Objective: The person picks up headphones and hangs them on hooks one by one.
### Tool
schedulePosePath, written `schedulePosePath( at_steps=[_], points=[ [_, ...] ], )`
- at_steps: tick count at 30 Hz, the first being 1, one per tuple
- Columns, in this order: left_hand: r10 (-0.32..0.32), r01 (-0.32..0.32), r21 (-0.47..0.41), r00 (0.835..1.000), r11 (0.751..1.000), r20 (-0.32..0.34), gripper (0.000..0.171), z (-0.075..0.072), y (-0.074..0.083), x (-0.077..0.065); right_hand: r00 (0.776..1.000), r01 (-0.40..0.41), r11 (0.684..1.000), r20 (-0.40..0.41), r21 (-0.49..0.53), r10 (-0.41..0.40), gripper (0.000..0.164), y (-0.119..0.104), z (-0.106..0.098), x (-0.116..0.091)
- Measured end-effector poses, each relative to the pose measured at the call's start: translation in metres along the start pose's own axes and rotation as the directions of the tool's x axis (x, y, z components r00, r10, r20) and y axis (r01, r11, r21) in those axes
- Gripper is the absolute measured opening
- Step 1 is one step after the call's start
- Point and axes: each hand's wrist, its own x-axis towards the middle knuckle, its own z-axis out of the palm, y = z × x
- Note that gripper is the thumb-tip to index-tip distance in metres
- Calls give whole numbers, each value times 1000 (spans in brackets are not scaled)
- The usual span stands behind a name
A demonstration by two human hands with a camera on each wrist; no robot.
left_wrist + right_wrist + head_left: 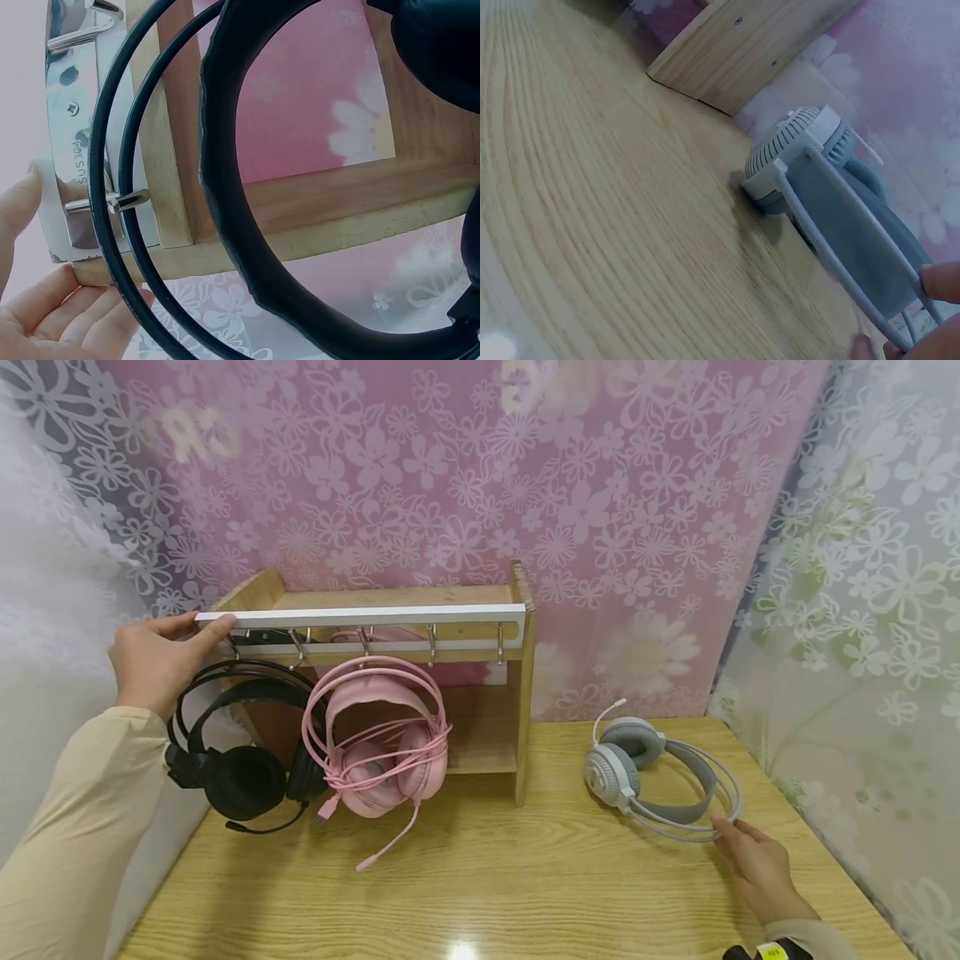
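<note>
My left hand [156,664] grips the left end of a metal hook rail [367,617] on a small wooden rack [527,693], thumb in front. From the hooks hang a black headset [246,782], close beside that hand, and a pink headset [378,691] with its cable wound around the earcups. In the left wrist view, the black headset's headband [217,150] passes in front of the rack. At the right, my right hand [759,870] pinches the outer bands of a white and grey headset [609,777], which lies on its earcups, microphone pointing up.
A light wood-grain table [480,893] carries the rack at its back left. Flowered pink cloth [600,527] hangs behind, with pale curtains [870,652] at both sides. The rack's two rightmost hooks [500,643] hold nothing.
</note>
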Motion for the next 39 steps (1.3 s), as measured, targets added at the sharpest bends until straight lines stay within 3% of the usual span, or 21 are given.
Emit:
schedulePosePath(
  at_steps=[6,8,11,14,17,23,30,36,37,39],
  points=[
    [-23,23,-25,1000,999,13,82,-1,-1,1,997,-62,981,60,186,52,90,-4,0,1],
    [-33,33,-27,999,999,11,81,-2,-2,1,996,-82,972,58,219,71,64,-5,1,1],
    [-37,37,-39,999,999,7,79,-3,-2,1,994,-97,967,63,236,84,8,-5,0,2],
    [-33,33,-38,999,999,5,79,-3,-2,0,992,-110,955,93,275,87,22,-5,-2,3],
    [-29,29,-32,1000,999,3,79,-3,-2,0,989,-117,940,120,319,82,10,-5,-4,5],
    [-25,25,-25,1000,999,7,80,-2,-2,0,989,-113,941,126,320,76,76,-8,-3,7],
    [-27,28,-26,1000,999,15,82,-1,-2,0,989,-105,936,133,335,63,69,-17,-5,7],
    [-28,28,-23,999,999,16,82,1,-1,1,990,-55,966,138,253,21,90,-31,-7,6],
    [-29,30,-23,999,999,16,82,1,0,1,990,-44,965,140,257,8,89,-33,-8,6],
    [-30,31,-25,999,999,13,82,1,0,1,987,-11,967,156,256,-30,69,-37,-9,6]
  ],
)
